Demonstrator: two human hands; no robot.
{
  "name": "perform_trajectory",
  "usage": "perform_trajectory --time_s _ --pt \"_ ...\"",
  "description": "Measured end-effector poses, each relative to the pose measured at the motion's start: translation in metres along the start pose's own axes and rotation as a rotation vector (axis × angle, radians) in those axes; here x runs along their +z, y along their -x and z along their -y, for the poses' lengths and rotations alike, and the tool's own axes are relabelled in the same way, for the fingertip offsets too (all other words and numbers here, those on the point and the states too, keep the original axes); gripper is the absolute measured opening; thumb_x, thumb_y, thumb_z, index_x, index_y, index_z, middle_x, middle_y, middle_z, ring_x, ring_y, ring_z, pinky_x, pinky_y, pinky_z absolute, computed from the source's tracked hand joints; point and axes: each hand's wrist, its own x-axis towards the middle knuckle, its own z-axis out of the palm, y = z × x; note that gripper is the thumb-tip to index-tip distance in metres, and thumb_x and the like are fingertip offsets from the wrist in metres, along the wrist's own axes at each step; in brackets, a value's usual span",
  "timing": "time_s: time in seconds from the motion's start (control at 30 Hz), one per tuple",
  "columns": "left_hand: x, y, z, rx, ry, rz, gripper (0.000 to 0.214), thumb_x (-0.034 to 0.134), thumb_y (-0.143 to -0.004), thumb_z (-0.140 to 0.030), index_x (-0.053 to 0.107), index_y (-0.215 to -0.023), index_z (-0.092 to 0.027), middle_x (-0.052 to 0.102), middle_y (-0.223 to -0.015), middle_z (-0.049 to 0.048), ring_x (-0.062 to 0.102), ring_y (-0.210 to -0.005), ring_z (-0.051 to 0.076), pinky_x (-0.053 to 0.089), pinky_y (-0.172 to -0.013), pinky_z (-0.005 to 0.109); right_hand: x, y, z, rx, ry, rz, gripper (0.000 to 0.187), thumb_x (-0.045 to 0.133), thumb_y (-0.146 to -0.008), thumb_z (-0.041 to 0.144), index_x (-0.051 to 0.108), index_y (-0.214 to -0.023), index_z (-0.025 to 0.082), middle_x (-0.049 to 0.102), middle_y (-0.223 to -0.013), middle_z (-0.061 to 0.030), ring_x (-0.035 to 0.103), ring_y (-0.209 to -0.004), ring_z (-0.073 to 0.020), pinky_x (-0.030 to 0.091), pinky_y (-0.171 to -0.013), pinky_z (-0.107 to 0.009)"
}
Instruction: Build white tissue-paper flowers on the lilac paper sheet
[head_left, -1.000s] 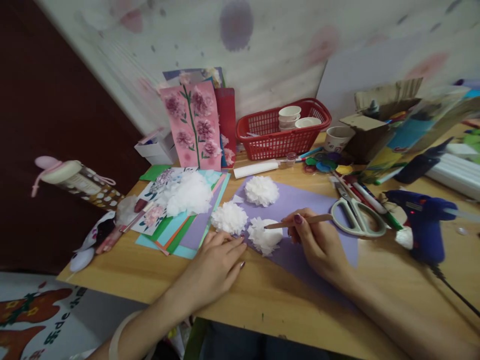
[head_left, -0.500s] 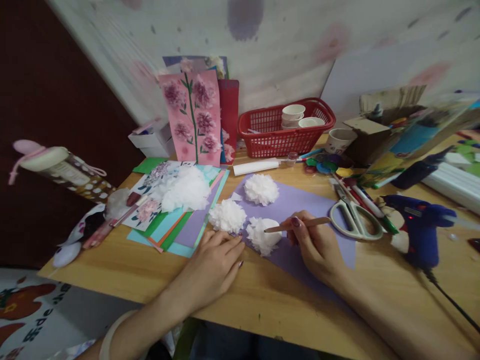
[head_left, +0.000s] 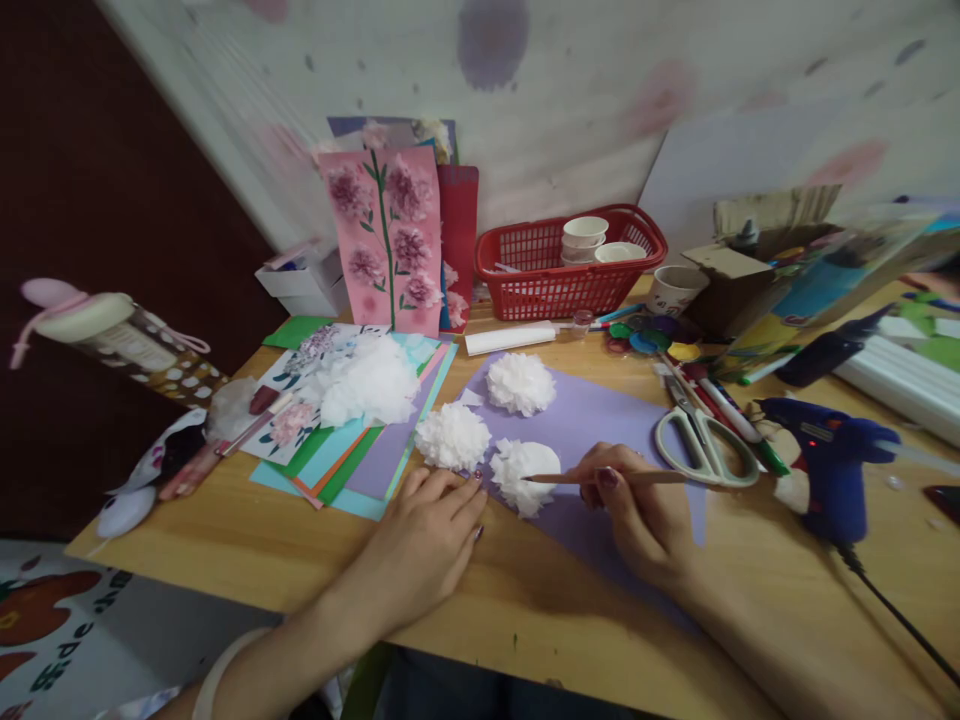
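Note:
My right hand (head_left: 641, 515) pinches a thin wooden craft stick (head_left: 664, 477) between thumb and fingers. The stick's tip meets a white ruffled paper flower (head_left: 517, 492), whose upper right part is a smooth white round. My left hand (head_left: 431, 540) rests palm down on the table with its fingers stretched out, just left of that flower, and holds nothing. Close above its fingertips lies a second fluffy white paper flower (head_left: 453, 437). A third white paper flower (head_left: 520, 384) sits farther back on the purple paper sheet (head_left: 592, 405).
Scissors (head_left: 701, 450) and a blue hot glue gun (head_left: 832, 460) with a cord lie to the right. Coloured sheets (head_left: 352, 495) and white tissue (head_left: 364, 380) lie left. A red basket (head_left: 559, 290) with bowls and a pink flower picture (head_left: 386, 245) stand behind. A bottle (head_left: 127, 345) is far left.
The craft stick has tilted flatter and its tip has shifted slightly left and down on the flower. My left hand stays put. The whole view has shifted a little.

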Motion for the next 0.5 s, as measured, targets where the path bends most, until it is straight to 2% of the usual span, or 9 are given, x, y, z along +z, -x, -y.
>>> perform_trajectory --time_s 0.23,0.37,0.43,0.5 --pt "0.000 0.002 -0.003 -0.018 0.009 -0.002 0.034 0.045 -0.095 -0.017 0.062 -0.124 -0.010 0.068 -0.127 0.0108 0.055 -0.106 0.028 0.040 -0.096 0.048 -0.005 -0.001 0.005 0.070 -0.022 -0.121 0.034 0.037 -0.103 0.027 0.061 -0.082 0.020 0.052 -0.058 0.0033 0.050 -0.050 -0.0084 0.040 -0.049 -0.022" --pt "-0.004 0.002 -0.003 -0.017 0.085 0.000 0.033 0.050 -0.094 -0.017 0.064 -0.124 -0.014 0.067 -0.129 0.0094 0.056 -0.109 0.028 0.041 -0.096 0.048 -0.004 0.002 -0.002 0.083 -0.077 -0.218 0.030 0.038 -0.103 0.028 0.062 -0.087 0.021 0.052 -0.061 0.0030 0.050 -0.050 -0.0088 0.041 -0.048 -0.022" --pt "-0.008 0.003 0.006 -0.010 0.151 -0.045 0.027 0.054 -0.092 -0.018 0.071 -0.113 -0.020 0.073 -0.117 0.0055 0.059 -0.104 0.025 0.043 -0.093 0.043 -0.003 0.004 -0.006 0.084 -0.083 -0.248 0.028 0.039 -0.103 0.028 0.062 -0.090 0.021 0.054 -0.063 0.0023 0.050 -0.052 -0.0099 0.041 -0.048 -0.023" --pt "-0.015 0.002 0.024 -0.125 0.184 -0.173 0.020 0.059 -0.089 -0.018 0.076 -0.096 -0.025 0.076 -0.089 0.0022 0.064 -0.090 0.021 0.045 -0.086 0.037 -0.002 0.004 -0.008 0.085 -0.067 -0.262 0.027 0.039 -0.103 0.028 0.062 -0.092 0.021 0.054 -0.063 0.0019 0.051 -0.053 -0.0105 0.042 -0.049 -0.023"
